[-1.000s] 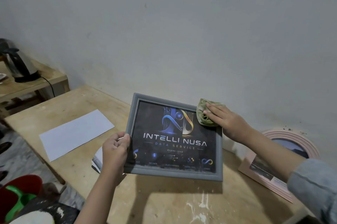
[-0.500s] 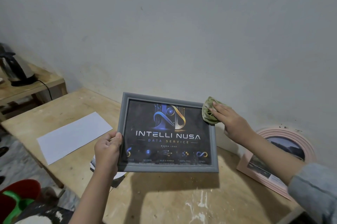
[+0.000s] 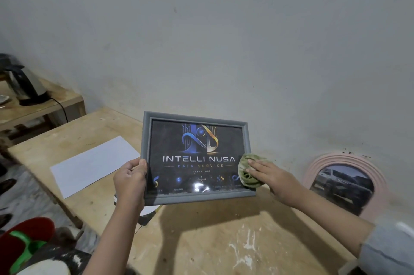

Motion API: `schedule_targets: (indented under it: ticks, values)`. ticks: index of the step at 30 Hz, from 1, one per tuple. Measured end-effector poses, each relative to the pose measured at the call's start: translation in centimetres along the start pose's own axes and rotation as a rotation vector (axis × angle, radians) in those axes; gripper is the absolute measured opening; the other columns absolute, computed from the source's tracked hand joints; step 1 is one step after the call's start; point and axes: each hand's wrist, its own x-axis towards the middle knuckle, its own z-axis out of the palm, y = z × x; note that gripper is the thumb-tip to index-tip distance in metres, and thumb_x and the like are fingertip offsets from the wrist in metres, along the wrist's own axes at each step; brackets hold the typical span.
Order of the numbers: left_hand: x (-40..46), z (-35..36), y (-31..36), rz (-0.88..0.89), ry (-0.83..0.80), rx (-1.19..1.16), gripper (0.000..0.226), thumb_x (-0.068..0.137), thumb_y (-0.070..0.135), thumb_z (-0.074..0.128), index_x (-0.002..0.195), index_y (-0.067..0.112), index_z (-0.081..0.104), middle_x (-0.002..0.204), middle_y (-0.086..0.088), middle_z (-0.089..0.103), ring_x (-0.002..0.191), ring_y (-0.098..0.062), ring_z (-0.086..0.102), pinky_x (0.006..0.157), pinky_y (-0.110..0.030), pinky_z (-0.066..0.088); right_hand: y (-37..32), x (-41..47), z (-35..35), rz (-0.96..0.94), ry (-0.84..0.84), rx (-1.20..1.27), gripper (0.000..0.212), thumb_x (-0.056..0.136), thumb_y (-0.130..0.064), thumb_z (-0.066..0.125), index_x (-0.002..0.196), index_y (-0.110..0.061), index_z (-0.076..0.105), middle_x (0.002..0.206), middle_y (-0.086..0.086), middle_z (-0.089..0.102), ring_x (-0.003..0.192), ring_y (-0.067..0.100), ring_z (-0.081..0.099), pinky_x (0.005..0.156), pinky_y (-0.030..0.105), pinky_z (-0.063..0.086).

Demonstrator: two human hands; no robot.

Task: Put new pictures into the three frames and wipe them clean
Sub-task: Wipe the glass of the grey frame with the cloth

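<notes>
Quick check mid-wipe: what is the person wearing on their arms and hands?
Both hands, left hand and right hand, are bare: no gloves, rings or watch visible. The left forearm shows no sleeve; the right arm has a grey-blue sleeve pushed up near the elbow.

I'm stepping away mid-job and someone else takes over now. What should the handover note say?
Left hand grips the grey frame by its left edge, tilted up over the table.
Right hand presses the green cloth, fingers flat, on its lower right corner.
Done: grey frame has its picture; pink frame, leaning on the wall at right, shows one too.
To do: finish wiping; third frame not in view.
</notes>
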Motion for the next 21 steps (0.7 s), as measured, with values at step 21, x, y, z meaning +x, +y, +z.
schedule_targets:
  ticks: [21]
  values:
    - [-1.9,2.1,0.1,0.033,0.115,-0.074,0.013,0.097,0.014,0.051,0.105,0.004,0.055,0.076,0.001,0.059,0.060,-0.010,0.059,0.057,-0.020,0.052,-3.7,-0.6,-0.1,0.611,0.374,0.516,0.061,0.068,0.014,0.044,0.125,-0.003,0.058,0.124,0.008,0.059,0.113,0.016,0.052,0.099,0.023,0.034]
